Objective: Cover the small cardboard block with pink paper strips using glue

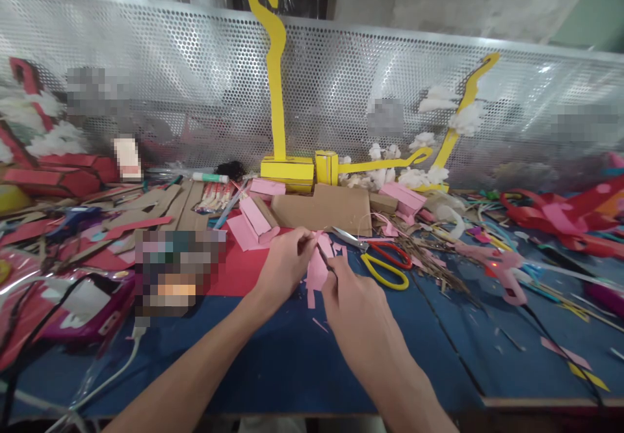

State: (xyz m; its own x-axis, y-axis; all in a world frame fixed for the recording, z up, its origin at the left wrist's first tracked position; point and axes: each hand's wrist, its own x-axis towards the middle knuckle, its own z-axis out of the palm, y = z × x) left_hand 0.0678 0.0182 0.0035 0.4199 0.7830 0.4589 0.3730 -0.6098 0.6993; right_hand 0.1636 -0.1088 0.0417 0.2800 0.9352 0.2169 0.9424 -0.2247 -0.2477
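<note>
My left hand (291, 257) is closed, its fingertips pinching a small end of pink paper (318, 272). My right hand (358, 300) is closed around a slim dark tool (325, 257) whose tip reaches the paper close to my left fingertips. Whether it is a blade or a pair of scissors I cannot tell, as my fingers hide most of it. Just beyond my right hand lie large scissors (385, 270) with one red and one yellow handle. Left of my hands, a pink paper box piece (258, 217) rests near a red sheet (234, 270).
A brown cardboard piece (322, 209) lies behind my hands. Yellow paper hammer shapes (287, 170) stand against a perforated metal panel (195, 75). To the right is a pink glue gun (502, 267) with a lit light and a cord. Cardboard strips (146, 212) crowd the left.
</note>
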